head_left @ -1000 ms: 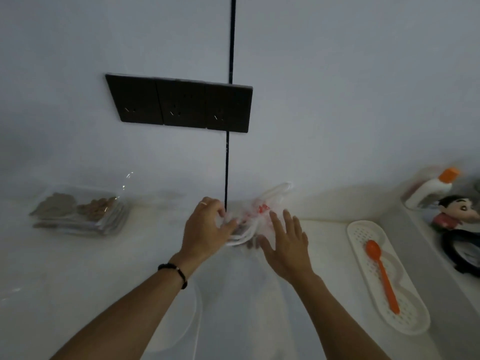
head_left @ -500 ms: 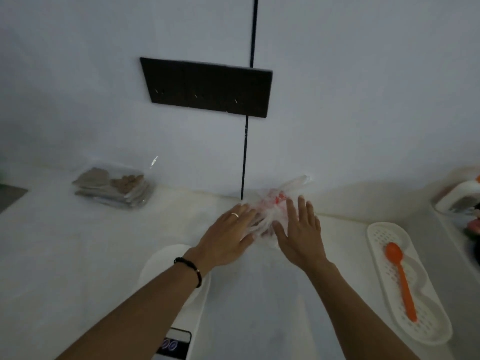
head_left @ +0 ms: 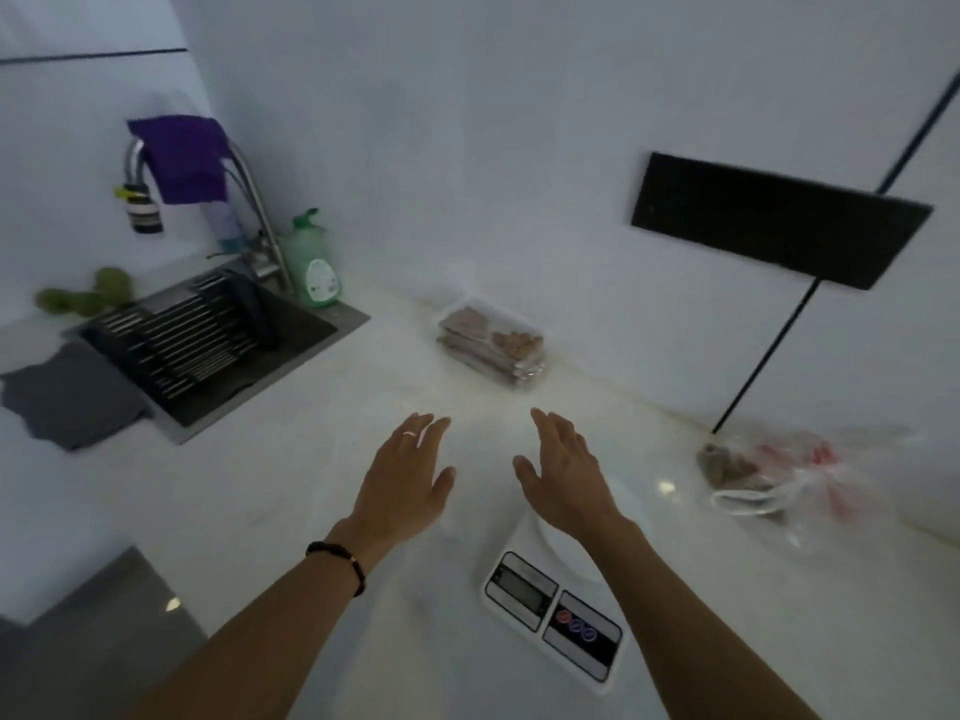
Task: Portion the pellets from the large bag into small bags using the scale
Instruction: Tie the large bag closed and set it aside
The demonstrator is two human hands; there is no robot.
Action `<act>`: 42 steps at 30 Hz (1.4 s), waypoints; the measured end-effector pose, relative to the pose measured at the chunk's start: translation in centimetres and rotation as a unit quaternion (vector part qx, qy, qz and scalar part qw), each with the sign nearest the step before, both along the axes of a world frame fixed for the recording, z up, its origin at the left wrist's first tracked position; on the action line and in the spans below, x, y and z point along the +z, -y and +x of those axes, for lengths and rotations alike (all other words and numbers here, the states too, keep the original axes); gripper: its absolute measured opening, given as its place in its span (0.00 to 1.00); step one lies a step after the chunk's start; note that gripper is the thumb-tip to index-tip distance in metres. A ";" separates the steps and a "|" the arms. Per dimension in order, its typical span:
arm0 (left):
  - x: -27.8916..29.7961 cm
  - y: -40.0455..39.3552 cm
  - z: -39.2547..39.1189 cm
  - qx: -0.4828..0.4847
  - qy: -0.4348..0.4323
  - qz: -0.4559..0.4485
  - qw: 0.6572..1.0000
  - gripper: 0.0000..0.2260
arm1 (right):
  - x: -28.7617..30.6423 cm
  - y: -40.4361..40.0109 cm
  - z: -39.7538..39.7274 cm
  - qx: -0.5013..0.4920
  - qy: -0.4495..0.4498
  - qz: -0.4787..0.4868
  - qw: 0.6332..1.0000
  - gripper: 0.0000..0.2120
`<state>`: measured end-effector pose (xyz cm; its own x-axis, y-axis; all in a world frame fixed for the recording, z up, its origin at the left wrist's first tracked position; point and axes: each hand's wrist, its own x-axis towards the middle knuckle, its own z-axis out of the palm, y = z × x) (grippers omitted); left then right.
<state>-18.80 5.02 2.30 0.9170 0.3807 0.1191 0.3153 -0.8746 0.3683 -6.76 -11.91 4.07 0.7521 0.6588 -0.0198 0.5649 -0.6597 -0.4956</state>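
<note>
Left hand: the left hand (head_left: 402, 478) hovers at the centre of the frame, palm down, fingers (head_left: 422, 432) loosely spread and holding nothing; a ring sits on one finger and a dark bracelet (head_left: 340, 561) circles the wrist.
Right hand: the right hand (head_left: 563, 478) is just right of the left one, apart from it, fingers (head_left: 556, 426) stretched forward and a little spread, empty; its wrist passes over the scale's round plate.
Scale: a white kitchen scale (head_left: 558, 608) lies on the counter (head_left: 260, 491) in the lower middle of the frame, grey display and buttons toward the viewer.
Large bag: a thin clear plastic bag (head_left: 769, 472) with red print lies on the counter at the right of the frame, beside the wall, brown pellets showing at its left end; well apart from both hands.
Small bags: a stack of clear small bags (head_left: 493, 348) with brown contents lies above the hands, near the wall.
Sink: a dark sink (head_left: 218, 350) with a rack across it is in the left of the frame; a tap (head_left: 254, 200) above it carries a purple cloth (head_left: 184, 155), a green soap bottle (head_left: 311, 265) stands just right of the tap.
Grey cloth: a grey cloth (head_left: 67, 394) lies at the left edge, beside the sink.
Wall: a black socket panel (head_left: 774, 220) is at the upper right.
</note>
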 end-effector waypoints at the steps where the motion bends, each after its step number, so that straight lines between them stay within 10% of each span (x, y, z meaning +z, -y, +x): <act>1: -0.2 -0.9 -0.6 0.029 -0.006 -0.003 1.000 0.27 | -0.5 -0.8 -0.2 0.008 -0.015 -0.012 1.000 0.31; 11: -4.9 -11.0 -3.5 0.183 -0.135 -0.067 0.972 0.37 | -5.7 -13.0 -3.1 0.002 -0.121 -0.066 0.990 0.31; 18: -5.9 -12.5 -3.4 0.141 -0.067 -0.248 0.956 0.37 | -6.6 -14.9 -4.5 0.020 -0.156 -0.075 0.985 0.26; 24: -5.0 -11.9 -7.9 0.131 -0.027 -0.213 0.968 0.27 | -5.6 -15.6 -7.7 0.034 -0.101 -0.011 0.994 0.16; 33: -5.0 -11.5 -26.4 0.284 0.099 -0.127 0.945 0.19 | -4.6 -21.6 -21.5 0.195 -0.083 0.081 0.974 0.13; 42: -14.6 -11.2 -47.4 0.402 0.033 -0.182 0.897 0.21 | -15.2 -26.6 -39.1 0.358 -0.145 -0.041 0.921 0.11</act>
<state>-66.22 16.23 -12.31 0.3239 0.9405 -0.1024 0.7568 -0.1927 0.6247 -45.83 14.73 -11.10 0.0796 0.9715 -0.2235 0.7213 -0.2109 -0.6598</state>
